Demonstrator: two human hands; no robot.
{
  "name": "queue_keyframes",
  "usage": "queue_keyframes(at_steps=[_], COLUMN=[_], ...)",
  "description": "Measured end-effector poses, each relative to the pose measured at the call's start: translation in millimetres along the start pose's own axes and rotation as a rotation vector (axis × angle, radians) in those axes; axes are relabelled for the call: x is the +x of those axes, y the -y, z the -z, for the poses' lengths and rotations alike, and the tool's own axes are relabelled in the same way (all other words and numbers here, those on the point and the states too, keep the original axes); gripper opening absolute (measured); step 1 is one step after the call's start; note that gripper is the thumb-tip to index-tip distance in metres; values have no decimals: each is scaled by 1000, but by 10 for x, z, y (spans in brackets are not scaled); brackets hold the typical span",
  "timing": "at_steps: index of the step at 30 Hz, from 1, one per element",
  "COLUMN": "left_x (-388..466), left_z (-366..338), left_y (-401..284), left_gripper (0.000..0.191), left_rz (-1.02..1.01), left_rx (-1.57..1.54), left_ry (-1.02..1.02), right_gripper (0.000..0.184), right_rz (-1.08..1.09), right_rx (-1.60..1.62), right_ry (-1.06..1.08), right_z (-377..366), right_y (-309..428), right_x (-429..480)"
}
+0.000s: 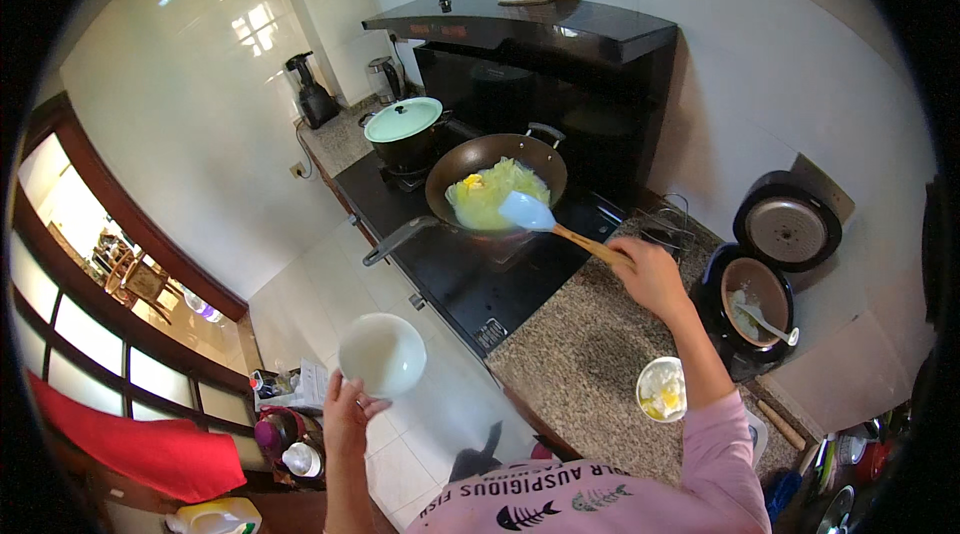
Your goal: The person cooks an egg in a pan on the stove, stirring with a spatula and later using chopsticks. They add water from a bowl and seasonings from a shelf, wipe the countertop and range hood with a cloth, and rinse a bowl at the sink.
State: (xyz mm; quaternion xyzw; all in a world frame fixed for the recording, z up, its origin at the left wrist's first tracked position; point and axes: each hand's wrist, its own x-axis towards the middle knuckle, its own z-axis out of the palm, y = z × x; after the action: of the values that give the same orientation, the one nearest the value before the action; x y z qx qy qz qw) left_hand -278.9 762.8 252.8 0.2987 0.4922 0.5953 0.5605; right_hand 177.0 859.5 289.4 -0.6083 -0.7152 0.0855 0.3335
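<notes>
My right hand [651,277] grips the wooden handle of a spatula [527,211] with a pale blue head. That head rests over the near right side of a wok [495,146] on the stove. Inside the wok lie pale green shredded vegetables [504,185] in liquid, with a yellow and white piece of egg [474,180] at the left. Out over the floor, my left hand [349,414] holds a white bowl [382,355] by its near rim. No food shows in this bowl.
A pot with a mint-green lid [403,119] stands behind the wok. On the granite counter [577,350] sit a bowl of rice with yellow bits [661,389] and an open rice cooker [750,309] holding a white paddle. The wok's handle [401,240] juts past the stove edge. A range hood [525,20] overhangs.
</notes>
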Motion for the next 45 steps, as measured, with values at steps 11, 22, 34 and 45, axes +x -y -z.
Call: queue_keyframes(at_steps=[11,22,34,45], left_x=[2261,3593,3964,3959], left_z=[93,-124,-889,-1302], left_y=[-868,-905,-721,-449], left_gripper=[62,68,60,63], left_rz=[-66,97,304,284], left_rx=[54,179,198,227], left_ry=[275,386,617,615], right_gripper=[20,22,28,31], right_rz=[-119,-358,-111,203], right_rx=[-541,-322,-111,-517], right_ry=[355,208,-189,-292], right_z=[-1238,-1705,-1282,-754], right_y=[381,501,850,1287], right_x=[1580,1646,1583,1563])
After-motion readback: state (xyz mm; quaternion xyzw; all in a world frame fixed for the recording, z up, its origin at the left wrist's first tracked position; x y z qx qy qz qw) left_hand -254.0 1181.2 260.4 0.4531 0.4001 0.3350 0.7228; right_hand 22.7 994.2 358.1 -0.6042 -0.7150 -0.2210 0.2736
